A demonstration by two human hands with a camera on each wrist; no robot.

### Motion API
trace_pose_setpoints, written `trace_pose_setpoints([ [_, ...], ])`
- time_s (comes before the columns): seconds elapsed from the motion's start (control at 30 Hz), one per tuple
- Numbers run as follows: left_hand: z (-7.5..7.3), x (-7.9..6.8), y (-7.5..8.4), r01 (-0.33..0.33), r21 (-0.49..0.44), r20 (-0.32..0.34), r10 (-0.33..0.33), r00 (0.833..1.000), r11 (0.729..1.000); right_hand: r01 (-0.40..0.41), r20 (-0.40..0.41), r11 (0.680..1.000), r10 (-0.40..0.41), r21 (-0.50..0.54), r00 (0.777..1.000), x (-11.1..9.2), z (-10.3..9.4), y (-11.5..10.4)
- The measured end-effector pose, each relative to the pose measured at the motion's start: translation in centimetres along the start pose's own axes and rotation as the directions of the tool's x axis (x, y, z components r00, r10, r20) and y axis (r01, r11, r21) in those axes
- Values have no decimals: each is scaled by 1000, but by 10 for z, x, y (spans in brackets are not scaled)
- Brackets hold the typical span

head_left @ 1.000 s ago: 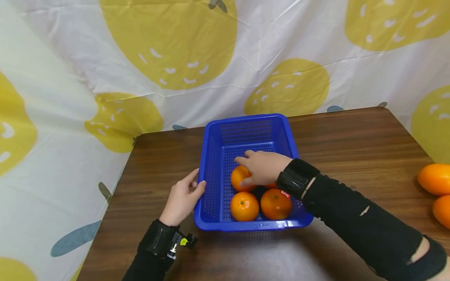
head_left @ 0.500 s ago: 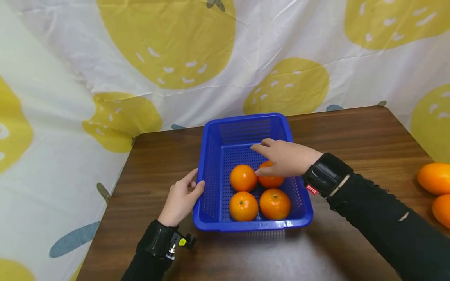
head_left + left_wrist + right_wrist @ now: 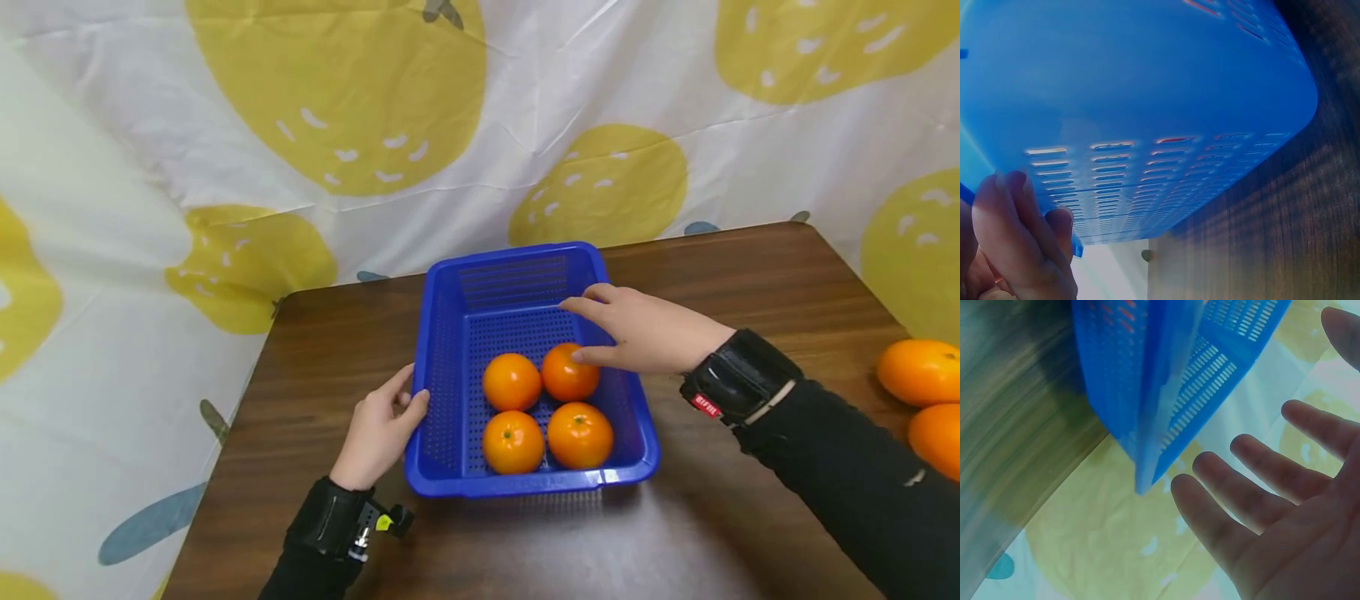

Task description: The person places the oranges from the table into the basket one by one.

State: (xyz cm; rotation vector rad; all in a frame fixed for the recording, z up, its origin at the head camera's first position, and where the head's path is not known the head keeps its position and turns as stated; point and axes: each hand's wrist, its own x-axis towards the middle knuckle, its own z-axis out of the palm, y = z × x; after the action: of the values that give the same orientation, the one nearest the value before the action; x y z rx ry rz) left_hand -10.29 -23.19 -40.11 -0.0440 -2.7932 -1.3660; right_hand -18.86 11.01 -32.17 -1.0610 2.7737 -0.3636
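A blue plastic basket (image 3: pixel 456 486) with slotted walls stands on the wooden table, several oranges (image 3: pixel 512 382) grouped in its near half. My left hand (image 3: pixel 375 433) holds the basket's left rim, thumb on top and fingers against the outside wall. In the left wrist view those fingers (image 3: pixel 1019 231) bend at the slotted side. Over the right rim hovers my right hand (image 3: pixel 645 329), palm bare and fingers spread. Its thumb overlaps the back right orange (image 3: pixel 564 377) in the head view. The right wrist view shows the fingers (image 3: pixel 1210 519) apart from the basket wall.
Two more oranges (image 3: pixel 926 373) lie on the table at the far right. Behind the table (image 3: pixel 750 275) hangs a white cloth (image 3: pixel 420 225) with yellow fruit prints, which also runs along the left side.
My right hand has let go of the back left orange, risen and moved right toward the basket's right rim. The left hand keeps its hold; the view has shifted slightly.
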Motion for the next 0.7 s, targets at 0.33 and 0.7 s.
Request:
trace_pose_setpoints([
  [0.33,0,1,3,1,-16,11,-1,1000,1000,-35,-95,998,39,44,995,-19,3,21],
  [0.7,-4,-1,-2,5,-11,20,-5,1000,1000,-92,-140,993,102,77,985,-34,10,44],
])
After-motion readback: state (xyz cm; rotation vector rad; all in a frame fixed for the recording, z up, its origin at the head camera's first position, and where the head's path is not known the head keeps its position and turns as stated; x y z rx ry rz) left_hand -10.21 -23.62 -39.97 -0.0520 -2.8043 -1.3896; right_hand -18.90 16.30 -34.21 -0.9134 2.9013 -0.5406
